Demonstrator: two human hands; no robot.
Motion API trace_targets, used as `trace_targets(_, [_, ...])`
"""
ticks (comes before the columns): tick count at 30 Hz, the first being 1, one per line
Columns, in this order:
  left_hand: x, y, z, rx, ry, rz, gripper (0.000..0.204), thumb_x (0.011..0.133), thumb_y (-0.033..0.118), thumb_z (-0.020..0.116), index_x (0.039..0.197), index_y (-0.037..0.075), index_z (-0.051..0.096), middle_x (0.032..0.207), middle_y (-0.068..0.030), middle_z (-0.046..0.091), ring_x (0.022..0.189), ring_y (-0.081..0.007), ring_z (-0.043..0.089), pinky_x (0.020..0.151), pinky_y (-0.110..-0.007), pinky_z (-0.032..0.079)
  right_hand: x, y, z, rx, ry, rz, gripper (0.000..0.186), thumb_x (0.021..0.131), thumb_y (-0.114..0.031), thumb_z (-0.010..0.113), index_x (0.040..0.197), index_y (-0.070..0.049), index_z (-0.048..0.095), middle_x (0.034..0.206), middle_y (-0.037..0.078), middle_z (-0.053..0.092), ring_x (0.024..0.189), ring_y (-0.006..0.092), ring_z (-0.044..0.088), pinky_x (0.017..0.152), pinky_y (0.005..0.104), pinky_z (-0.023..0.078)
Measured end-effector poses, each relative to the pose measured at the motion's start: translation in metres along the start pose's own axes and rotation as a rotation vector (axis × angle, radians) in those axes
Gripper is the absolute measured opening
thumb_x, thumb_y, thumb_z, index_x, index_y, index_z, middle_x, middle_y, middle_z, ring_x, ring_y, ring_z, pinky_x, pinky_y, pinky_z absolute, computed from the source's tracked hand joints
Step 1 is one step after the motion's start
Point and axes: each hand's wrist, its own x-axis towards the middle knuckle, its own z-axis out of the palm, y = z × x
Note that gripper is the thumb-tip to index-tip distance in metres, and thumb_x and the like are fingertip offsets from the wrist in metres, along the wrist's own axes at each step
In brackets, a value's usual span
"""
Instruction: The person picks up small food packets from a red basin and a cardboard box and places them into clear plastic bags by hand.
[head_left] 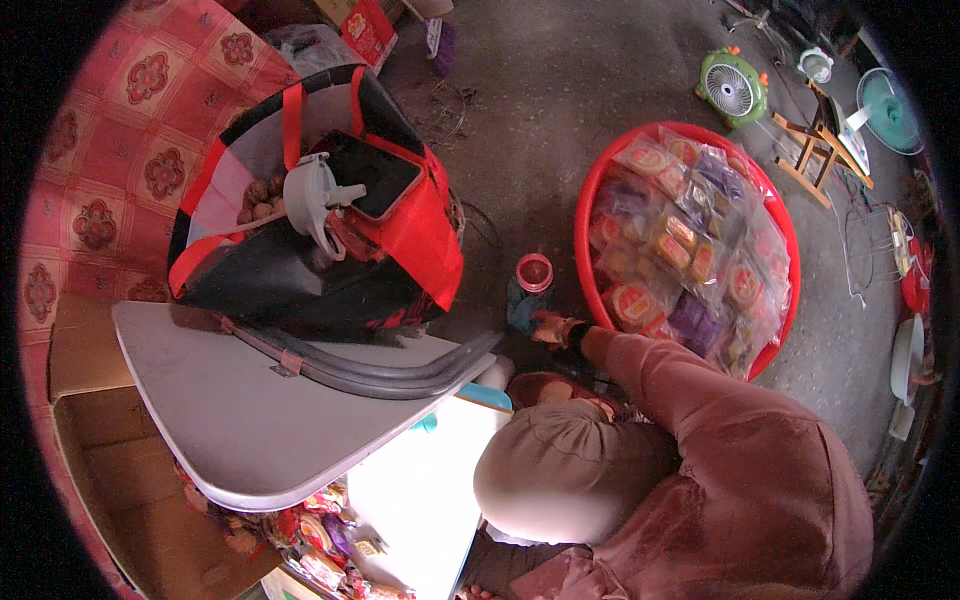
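- A pink sleeve (740,480) looms nearest, filling the lower right and running up to the right wrist, which wears a dark band (577,337).
- Beside it rises a knee (570,475) in tan cloth.
- The right hand (550,328) is out past the knee, its fingers grasping the side of a blue cup (522,308).
- The cup is near the middle of the view, between the bag and the basin; its pink-rimmed mouth faces up, with something reddish inside.
- The left hand cannot be made out clearly, so the state of its fingers cannot be told.
- Just right of the cup, a red basin (584,240) on the floor (530,130) holds a heap of clear packets (680,245).
- To the left stands a black-and-red bag (430,235), with a grey lid (310,195) at its opening.
- Before the bag lies a grey board (250,420); below, an open carton (120,470) sits near wrapped snacks (315,535).
- Green (732,88) and teal (888,112) fans stand at the upper right.
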Motion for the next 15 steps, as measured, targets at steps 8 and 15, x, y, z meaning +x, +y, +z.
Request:
trace_targets(8, [-0.001,0.004,-0.001,-0.08,-0.11,-0.072,0.029,0.096,0.022,0.05,0.114,0.001,0.058,0.095,-0.0039,0.065,0.076,-0.0141,0.061,0.054,-0.027,0.055,0.048,0.03,0.002,-1.059,-0.089,-0.774,0.036,0.071,-0.015,0.069,0.107,-0.009,0.063,0.103,0.016,0.063,0.093,0.0377,0.062,0.082,0.043,0.053])
trace_targets(15, [-0.012,-0.005,0.022,0.096,0.018,0.034,0.026,0.092,0.02,0.055,0.108,0.001,0.061,0.082,-0.0037,0.063,0.064,-0.0084,0.058,0.046,-0.019,0.05,-0.018,-0.017,-0.023,-0.66,-0.202,-0.474,0.035,0.078,-0.018,0.065,0.11,-0.004,0.061,0.106,0.016,0.062,0.091,0.03,0.064,0.069,0.0412,0.056])
